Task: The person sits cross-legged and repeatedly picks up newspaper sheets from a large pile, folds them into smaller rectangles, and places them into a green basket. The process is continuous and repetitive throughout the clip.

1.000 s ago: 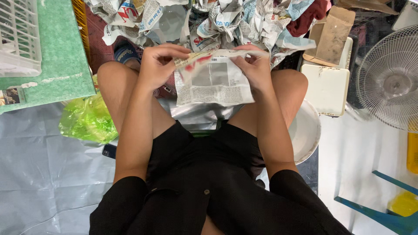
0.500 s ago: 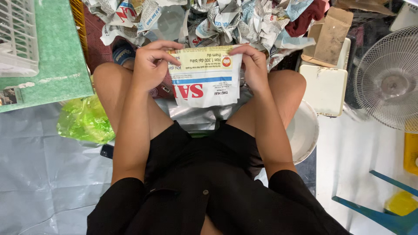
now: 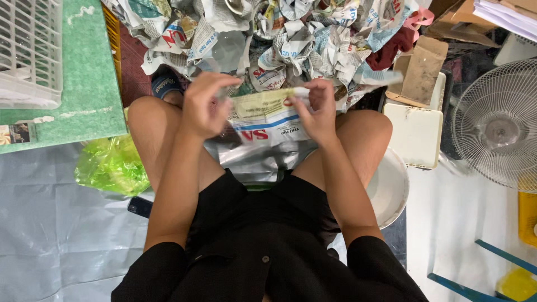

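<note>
Newsprint sheet (image 3: 267, 114) pinched at both ends, held over the knees.
Left hand (image 3: 204, 106) and right hand (image 3: 319, 109) grip its top edge, fold partly formed; crumpled paper pile (image 3: 291, 39) beyond, green bag (image 3: 112, 165) left.

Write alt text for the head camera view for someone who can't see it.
Seen from above, a seated person in black holds a folded newspaper sheet between the left hand and right hand, above bare knees. A heap of crumpled newspaper lies just ahead, with a green plastic bag to the left and a white fan to the right.
</note>
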